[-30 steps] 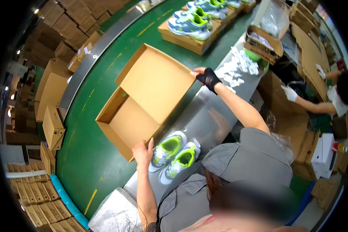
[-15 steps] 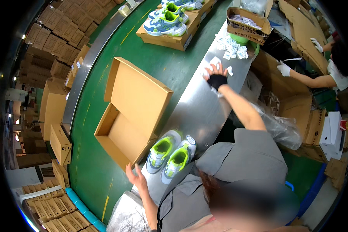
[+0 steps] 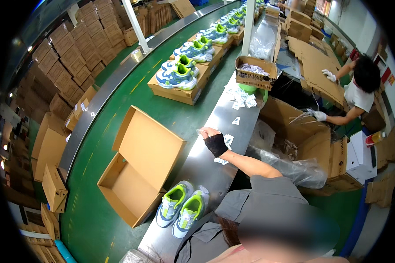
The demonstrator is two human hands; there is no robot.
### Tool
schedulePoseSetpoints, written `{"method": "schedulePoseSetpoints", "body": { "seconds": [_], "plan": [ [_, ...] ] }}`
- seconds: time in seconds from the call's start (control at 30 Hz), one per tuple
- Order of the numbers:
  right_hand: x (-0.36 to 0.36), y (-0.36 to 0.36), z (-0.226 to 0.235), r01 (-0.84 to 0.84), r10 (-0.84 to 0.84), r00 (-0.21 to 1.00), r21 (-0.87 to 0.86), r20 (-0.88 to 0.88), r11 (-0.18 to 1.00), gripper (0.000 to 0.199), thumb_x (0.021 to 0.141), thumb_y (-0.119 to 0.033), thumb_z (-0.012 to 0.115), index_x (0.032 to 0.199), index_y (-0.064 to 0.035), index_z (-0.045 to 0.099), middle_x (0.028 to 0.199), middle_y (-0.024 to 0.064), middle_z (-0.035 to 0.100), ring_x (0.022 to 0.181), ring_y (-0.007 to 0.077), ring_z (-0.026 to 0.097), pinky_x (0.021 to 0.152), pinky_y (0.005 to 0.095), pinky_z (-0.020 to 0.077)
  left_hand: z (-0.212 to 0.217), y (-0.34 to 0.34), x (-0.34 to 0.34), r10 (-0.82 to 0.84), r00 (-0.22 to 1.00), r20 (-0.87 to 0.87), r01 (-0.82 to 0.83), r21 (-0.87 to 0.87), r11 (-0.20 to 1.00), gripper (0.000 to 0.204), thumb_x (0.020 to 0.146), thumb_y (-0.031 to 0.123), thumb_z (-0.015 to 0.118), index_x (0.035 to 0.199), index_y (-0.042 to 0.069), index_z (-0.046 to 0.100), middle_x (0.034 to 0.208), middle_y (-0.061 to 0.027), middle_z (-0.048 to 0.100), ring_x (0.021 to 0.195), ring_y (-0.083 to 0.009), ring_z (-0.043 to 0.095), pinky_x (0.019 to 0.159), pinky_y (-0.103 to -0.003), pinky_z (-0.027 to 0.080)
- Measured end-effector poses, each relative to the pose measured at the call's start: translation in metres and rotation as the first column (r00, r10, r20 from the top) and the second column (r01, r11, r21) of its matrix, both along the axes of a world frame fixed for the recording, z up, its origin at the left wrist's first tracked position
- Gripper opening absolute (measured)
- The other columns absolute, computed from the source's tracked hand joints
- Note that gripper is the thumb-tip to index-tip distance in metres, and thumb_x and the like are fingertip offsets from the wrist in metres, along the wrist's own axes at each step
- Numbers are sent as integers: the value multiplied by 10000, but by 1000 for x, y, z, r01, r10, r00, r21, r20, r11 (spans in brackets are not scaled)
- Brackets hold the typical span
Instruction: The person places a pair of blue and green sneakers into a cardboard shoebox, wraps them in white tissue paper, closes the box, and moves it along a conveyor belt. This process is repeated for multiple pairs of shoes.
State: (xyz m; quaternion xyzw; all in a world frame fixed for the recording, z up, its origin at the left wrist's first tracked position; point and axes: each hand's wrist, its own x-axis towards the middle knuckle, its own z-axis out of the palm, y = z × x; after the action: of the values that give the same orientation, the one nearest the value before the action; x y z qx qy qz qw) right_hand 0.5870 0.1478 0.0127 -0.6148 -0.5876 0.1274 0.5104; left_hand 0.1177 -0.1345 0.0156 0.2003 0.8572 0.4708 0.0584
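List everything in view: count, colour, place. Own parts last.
open shoebox: 1, brown, on the belt
loose shoes: 2, pale grey-blue with lime, on the counter
paper packets: many, white, on the counter
belt: 1, green, left of the counter
counter: 1, silver, centre
row shoes: many, blue-white with lime, atop boxes
row boxes: several, brown, on the belt
small carton: 1, brown, above the green bowl
green bowl: 1, green, counter's far part
big carton: 1, brown, right
plastic sheet: clear, by the big carton
stacked cartons: many, brown, upper left
white box: 1, white, right
co-worker: 1, white top, right
right grip: 1, black glove, over the counter, pinching a small pale item
left grip: out of view
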Motion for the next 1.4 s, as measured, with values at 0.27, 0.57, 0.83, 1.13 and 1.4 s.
{"method": "schedulePoseSetpoints", "body": {
  "seconds": [0.27,0.57,0.83,1.13,1.4],
  "plan": [
    [-155,-6,66,-580,584,810,77,-53,811,374,795,-239,551,1125,-78,484,988,167,557,851,267,580,692,354,468,4,-29,-36,50,998,21,-52,85,995,338,885,217,480,1088,-52,490,1007,-185,546,853,-259,538,748,-313,453],
    [-276,-61,-26,-624,757,-115,-640,643,448,195,663,-206,580,768,-76,681,761,116,656,739,291,637,668,448,474,26,-62,-76,169,985,-40,-161,150,975,339,889,239,466,1075,-42,490,976,-169,542,805,-244,544,704,-298,463],
    [-269,-66,4,-675,876,-63,-667,478,315,314,705,-274,587,972,-111,606,923,123,612,865,284,599,710,423,449,69,-92,-115,334,916,-224,-282,234,930,341,892,259,454,1064,-33,490,949,-156,539,763,-231,548,665,-285,471],
    [-310,-121,107,-997,792,-55,75,-608,-12,829,682,-201,726,1331,-43,235,852,99,582,560,143,533,558,275,472,151,52,6,-548,822,158,420,481,769,294,928,261,383,1068,6,426,995,-125,489,892,-193,517,721,-318,478],
    [-233,29,89,-590,287,379,9,-880,807,182,791,-212,630,753,-35,635,590,55,565,542,129,551,529,253,454,146,148,52,-662,675,-328,708,33,705,422,858,165,528,1210,-37,415,1260,-209,395,1166,-314,390,963,-393,308]
  ]
}}
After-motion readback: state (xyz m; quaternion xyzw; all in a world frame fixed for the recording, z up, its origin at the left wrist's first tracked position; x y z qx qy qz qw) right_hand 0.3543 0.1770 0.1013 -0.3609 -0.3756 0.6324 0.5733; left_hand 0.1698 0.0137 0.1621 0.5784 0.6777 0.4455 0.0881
